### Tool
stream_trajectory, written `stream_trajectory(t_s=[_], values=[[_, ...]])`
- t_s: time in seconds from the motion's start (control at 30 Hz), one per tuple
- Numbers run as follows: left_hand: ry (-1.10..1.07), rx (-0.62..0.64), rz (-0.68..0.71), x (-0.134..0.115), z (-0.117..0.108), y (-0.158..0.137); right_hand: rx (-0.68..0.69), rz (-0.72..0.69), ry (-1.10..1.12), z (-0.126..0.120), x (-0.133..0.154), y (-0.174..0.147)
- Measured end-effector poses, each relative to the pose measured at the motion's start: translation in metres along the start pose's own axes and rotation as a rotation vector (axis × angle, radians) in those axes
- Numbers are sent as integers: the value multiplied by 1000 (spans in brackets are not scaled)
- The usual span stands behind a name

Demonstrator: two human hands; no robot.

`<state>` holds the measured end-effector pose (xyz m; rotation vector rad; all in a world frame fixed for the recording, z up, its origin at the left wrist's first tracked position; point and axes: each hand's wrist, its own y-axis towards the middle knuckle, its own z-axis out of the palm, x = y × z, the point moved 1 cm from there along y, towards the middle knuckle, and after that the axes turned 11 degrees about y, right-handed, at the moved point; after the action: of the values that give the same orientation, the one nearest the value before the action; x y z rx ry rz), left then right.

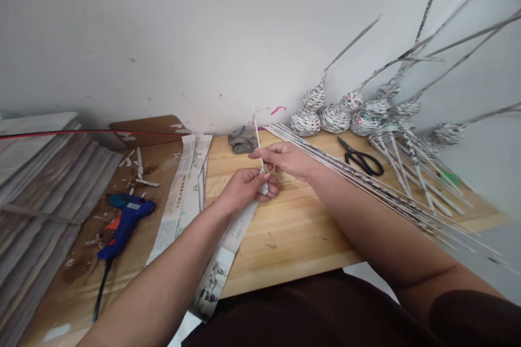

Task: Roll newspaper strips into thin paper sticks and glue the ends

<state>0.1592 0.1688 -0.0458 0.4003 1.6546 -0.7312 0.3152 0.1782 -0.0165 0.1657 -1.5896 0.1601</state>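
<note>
Over the middle of the wooden board, both hands are closed on one piece of newspaper. My left hand [246,189] grips a newspaper strip [240,227] where it narrows into a roll; the flat printed tail runs down under my left forearm and past the board's front edge. My right hand [285,158] pinches the thin rolled paper tube [258,138] just above, between thumb and fingers. The tube's narrow tip points up toward the wall. Behind the hands lies a crumpled grey cloth [243,139].
Newspaper strips [179,195] lie left on the board, beside a blue glue gun [128,227] and stacked newspapers [52,184]. At right are rolled paper sticks [337,168], black scissors [361,158] and several woven paper gourd shapes [305,121] with long stems against the wall.
</note>
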Motion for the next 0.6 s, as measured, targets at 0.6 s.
stream_trajectory(t_s=[0.6], values=[[-50, 3, -11, -2, 3, -2, -13, 118, 292, -4, -4, 3]])
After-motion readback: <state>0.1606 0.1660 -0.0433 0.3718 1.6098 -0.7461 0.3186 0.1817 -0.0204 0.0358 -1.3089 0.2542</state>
